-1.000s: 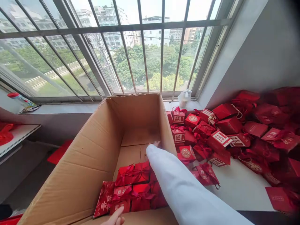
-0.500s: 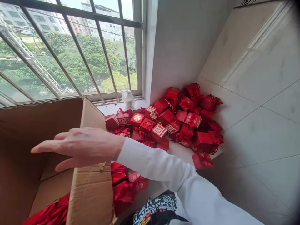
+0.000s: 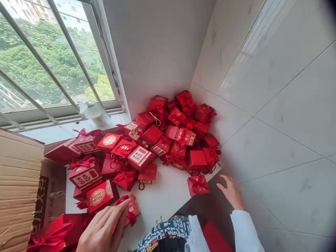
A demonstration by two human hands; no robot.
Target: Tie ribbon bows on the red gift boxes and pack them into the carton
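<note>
At the bottom left, my left hand (image 3: 105,225) is closed on a small red gift box (image 3: 133,208) with a ribbon bow, its fingers covering the box's left side. My right hand (image 3: 231,190) is at the right, thumb and fingers apart, holding nothing. Just left of it, a red box with a bow (image 3: 198,185) lies at the white table's edge. Several red boxes, some with white or gold patterns, are heaped across the white table (image 3: 162,189) up to the wall corner.
A cardboard box (image 3: 19,185) stands at the left edge. On the window sill (image 3: 65,127) sits a plastic-wrapped container (image 3: 94,113). A barred window rises behind it. Tiled wall (image 3: 275,140) borders the right side. More red boxes (image 3: 63,231) lie at the bottom left.
My right hand has swung from over the cardboard box to the right side of the table. My left hand has come into view, closed on a box. The view has shifted right.
</note>
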